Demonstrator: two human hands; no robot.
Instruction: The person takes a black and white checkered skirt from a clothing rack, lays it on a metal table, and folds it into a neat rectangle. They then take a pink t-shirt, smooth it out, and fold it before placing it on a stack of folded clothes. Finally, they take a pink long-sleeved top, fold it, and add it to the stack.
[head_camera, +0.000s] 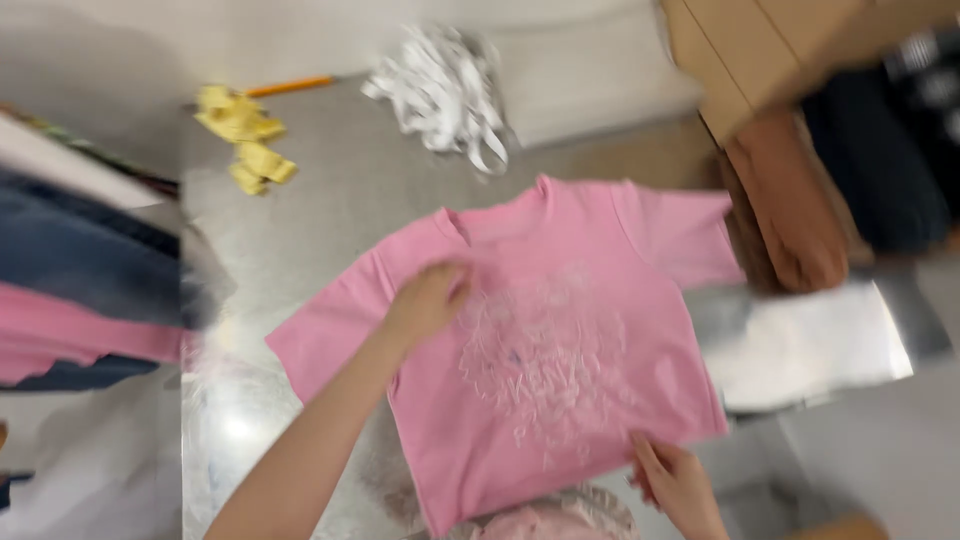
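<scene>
A pink short-sleeved t-shirt (560, 330) with a pale print on its chest lies spread flat on a shiny metal table (320, 200), neck toward the far side. My left hand (428, 302) rests flat on the shirt near the left shoulder, fingers together. My right hand (678, 482) touches the shirt's bottom hem at its right corner; blur hides whether it pinches the cloth. A bit of pink cloth (545, 522) shows at the near edge below the shirt.
A heap of white strips (445, 90) and yellow scraps (245, 135) lie at the table's far side, with an orange pencil (290, 86). Folded dark blue and pink clothes (80, 290) are stacked left. Brown and dark garments (800, 200) and a cardboard box (760, 50) sit right.
</scene>
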